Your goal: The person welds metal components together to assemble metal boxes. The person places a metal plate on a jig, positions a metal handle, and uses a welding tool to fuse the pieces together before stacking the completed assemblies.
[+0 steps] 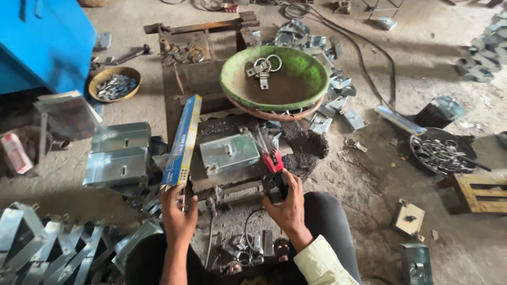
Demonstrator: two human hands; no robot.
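A: Left hand [177, 214] — closed round the lower end of a long blue box [182, 141], tilted, top leaning toward 1 o'clock. Held upright, probably to keep the open end within reach.

B: Right hand [285, 203] — wrapped round a black-handled holder [274, 182] with a red clamp. Clamped in it, a thin rod [262, 142] pointing toward 11 o'clock, tip over a grey metal box [228, 152]. Gripped low on the handle, likely to keep fingers clear of the tip.

A: Metal box — flat on a dark work block [232, 174], dead centre, at 12 o'clock from the knees. Raised off the floor, seemingly for a steady surface.

B: At 12 o'clock beyond it, a green bowl [306, 74] holding rings and a bracket. At 9 o'clock, a stack of similar grey boxes [119, 153]. At 10 o'clock, a small bowl [100, 79] of metal bits. All within arm's reach of the seat, apparently sorted by kind.

A: At 3 o'clock, a dark pan [443, 153] of rings; below it a wooden crate [480, 192]. At 7 o'clock, folded metal strips [47, 243] heaped on the floor.

B: Blue cabinet [45, 42] at 10 o'clock, far corner. Cable [364, 58] running off toward 1 o'clock.

A: Between the knees, more small fittings [245, 253]; contents too cluttered to tell apart.
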